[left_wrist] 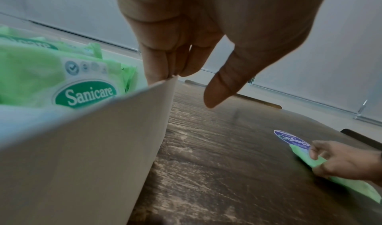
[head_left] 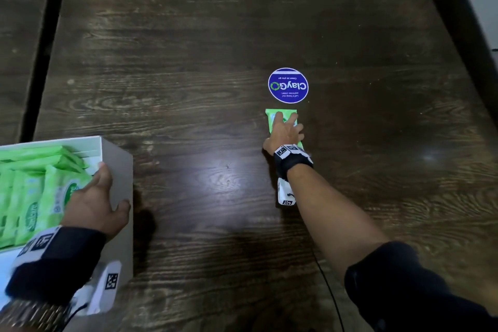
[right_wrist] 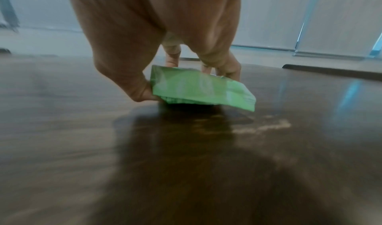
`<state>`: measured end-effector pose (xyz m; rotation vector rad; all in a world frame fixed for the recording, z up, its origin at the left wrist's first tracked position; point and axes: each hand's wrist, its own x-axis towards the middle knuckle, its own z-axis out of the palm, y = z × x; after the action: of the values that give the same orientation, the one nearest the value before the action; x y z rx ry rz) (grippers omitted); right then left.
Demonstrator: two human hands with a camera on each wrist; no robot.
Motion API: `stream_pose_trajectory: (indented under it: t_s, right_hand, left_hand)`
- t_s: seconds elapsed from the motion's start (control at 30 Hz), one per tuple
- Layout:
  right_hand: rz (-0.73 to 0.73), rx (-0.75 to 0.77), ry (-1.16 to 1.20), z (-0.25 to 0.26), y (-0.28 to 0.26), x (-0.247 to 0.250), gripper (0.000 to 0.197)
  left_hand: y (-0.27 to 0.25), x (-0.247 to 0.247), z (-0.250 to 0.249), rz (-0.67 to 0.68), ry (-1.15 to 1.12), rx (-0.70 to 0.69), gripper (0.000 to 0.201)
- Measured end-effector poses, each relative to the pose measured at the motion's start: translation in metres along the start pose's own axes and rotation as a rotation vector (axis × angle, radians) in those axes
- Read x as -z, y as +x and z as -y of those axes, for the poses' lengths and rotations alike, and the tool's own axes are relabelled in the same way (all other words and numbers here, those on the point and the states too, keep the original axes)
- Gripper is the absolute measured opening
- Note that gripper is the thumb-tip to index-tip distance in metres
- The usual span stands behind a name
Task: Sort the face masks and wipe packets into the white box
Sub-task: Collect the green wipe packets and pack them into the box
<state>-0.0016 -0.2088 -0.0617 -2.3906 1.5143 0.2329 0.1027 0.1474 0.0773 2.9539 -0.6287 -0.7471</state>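
A white box [head_left: 118, 164] stands at the table's near left and holds several green Sanicare wipe packets [head_left: 40, 183] [left_wrist: 41, 75]. My left hand [head_left: 113, 188] [left_wrist: 186, 89] rests on the box's right wall [left_wrist: 103, 147]: straight fingers lie over the rim on the inside and the thumb is spread on the outside. Out in the middle right, one green wipe packet [head_left: 275, 116] [right_wrist: 196, 88] lies just before a round blue sticker. My right hand [head_left: 283, 132] [right_wrist: 186, 85] pinches it between thumb and fingers, and its near edge is tipped up off the wood.
The blue "ClayGo" sticker [head_left: 288, 85] [left_wrist: 289, 138] is stuck flat on the dark wooden table [head_left: 215, 116]. A dark chair back [head_left: 471, 48] stands past the right edge. A dark gap [head_left: 40, 48] separates a second table at the left. Something pale [left_wrist: 20, 119] fills the box's near part.
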Motion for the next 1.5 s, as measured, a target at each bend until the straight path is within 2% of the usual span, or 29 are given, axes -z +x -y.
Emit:
stream_pose_trajectory:
  t_s: [0.1, 0.23, 0.3, 0.4, 0.5, 0.53, 0.63, 0.73, 0.87, 0.93, 1.03, 1.3, 1.5]
  right_hand:
    - [0.042, 0.019, 0.211, 0.013, -0.038, -0.001, 0.055]
    - [0.07, 0.15, 0.573, 0.054, -0.119, -0.002, 0.045]
    - [0.096, 0.237, 0.721, 0.081, -0.16, 0.003, 0.044]
    - [0.13, 0.398, 0.864, 0.125, -0.214, 0.016, 0.044]
    - [0.144, 0.606, 0.905, 0.164, -0.257, 0.019, 0.051]
    - [0.18, 0.641, 0.9, 0.176, -0.268, 0.017, 0.057]
    - [0.275, 0.695, 0.891, 0.201, -0.291, 0.013, 0.074]
    - [0.315, 0.747, 0.854, 0.206, -0.294, 0.006, 0.084]
    - [0.256, 0.749, 0.755, 0.193, -0.285, -0.013, 0.061]
    - [0.242, 0.726, 0.707, 0.187, -0.283, -0.023, 0.05]
    - [0.25, 0.719, 0.724, 0.182, -0.282, -0.032, 0.049]
    - [0.259, 0.727, 0.743, 0.184, -0.28, -0.037, 0.048]
    - [0.257, 0.728, 0.771, 0.185, -0.283, -0.038, 0.045]
  left_hand:
    - [0.004, 0.002, -0.003, 0.021, -0.069, 0.019, 0.085]
    - [0.004, 0.0, 0.013, 0.047, -0.174, 0.046, 0.083]
    - [0.004, 0.002, 0.023, 0.036, -0.287, 0.025, 0.074]
    - [0.006, 0.009, 0.04, -0.041, -0.557, -0.012, 0.048]
    - [0.0, 0.026, 0.047, -0.057, -0.84, -0.021, 0.035]
    - [-0.001, 0.031, 0.05, -0.079, -0.871, -0.023, 0.034]
    - [-0.001, 0.041, 0.067, -0.165, -0.718, 0.003, 0.039]
    - [0.003, 0.048, 0.088, -0.207, -0.625, 0.035, 0.025]
    - [0.015, 0.057, 0.106, -0.265, -0.437, 0.032, 0.022]
    - [0.025, 0.055, 0.109, -0.216, -0.307, 0.038, 0.028]
    - [0.035, 0.045, 0.104, -0.142, -0.177, 0.069, 0.042]
    - [0.053, 0.031, 0.091, -0.188, -0.091, 0.019, 0.034]
    - [0.059, 0.033, 0.089, -0.255, -0.19, 0.034, 0.038]
